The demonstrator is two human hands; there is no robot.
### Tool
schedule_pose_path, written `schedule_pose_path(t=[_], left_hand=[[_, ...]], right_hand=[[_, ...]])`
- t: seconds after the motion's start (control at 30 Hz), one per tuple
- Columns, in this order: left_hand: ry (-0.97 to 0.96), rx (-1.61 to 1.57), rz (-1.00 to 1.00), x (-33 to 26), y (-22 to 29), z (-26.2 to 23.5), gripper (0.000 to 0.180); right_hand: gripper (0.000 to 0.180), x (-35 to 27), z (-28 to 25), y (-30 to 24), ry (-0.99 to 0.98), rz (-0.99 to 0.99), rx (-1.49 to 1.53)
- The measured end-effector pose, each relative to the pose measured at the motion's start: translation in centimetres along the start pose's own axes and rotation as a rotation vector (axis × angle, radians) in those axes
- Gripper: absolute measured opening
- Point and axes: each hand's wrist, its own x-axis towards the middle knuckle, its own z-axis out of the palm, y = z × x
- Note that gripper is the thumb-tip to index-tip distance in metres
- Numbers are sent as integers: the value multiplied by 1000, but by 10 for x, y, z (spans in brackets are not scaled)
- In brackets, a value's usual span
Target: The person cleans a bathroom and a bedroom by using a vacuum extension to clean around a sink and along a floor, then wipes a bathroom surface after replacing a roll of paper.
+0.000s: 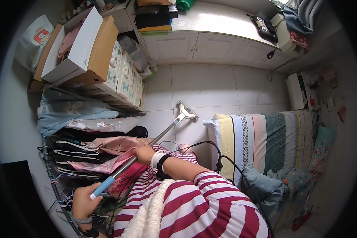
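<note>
Your left hand [82,203] wraps the mop [146,144] at its blue grip, right hand [144,154] mid-pole, fingers closed around it: light, stiff, probably slick metal, so keep hands spread.

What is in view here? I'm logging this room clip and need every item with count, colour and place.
mop: one, silver pole with blue grip end, white head on the floor tiles ahead
bed: one, striped multicolour sheet, right
black cable: one, draped over the bed's near corner
clothes rack: one, pink, black and blue garments, left
cardboard boxes: several, tan and white, upper left
white cabinet: one, along the far wall
left hand: one, holding the mop's blue grip, bangle on wrist
right hand: one, gripping the pole higher up, white and black wristbands, striped red-white sleeve
</note>
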Motion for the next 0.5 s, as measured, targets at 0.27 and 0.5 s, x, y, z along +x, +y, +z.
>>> schedule_pose_path(t=[0.27, 0.5], left_hand=[[-10, 84, 238, 99, 51, 97, 43], [-58, 196, 242, 132, 107, 171, 41]], right_hand=[[10, -61, -88, 117, 179, 337, -275], [12, -120, -132, 202, 174, 549, -315]])
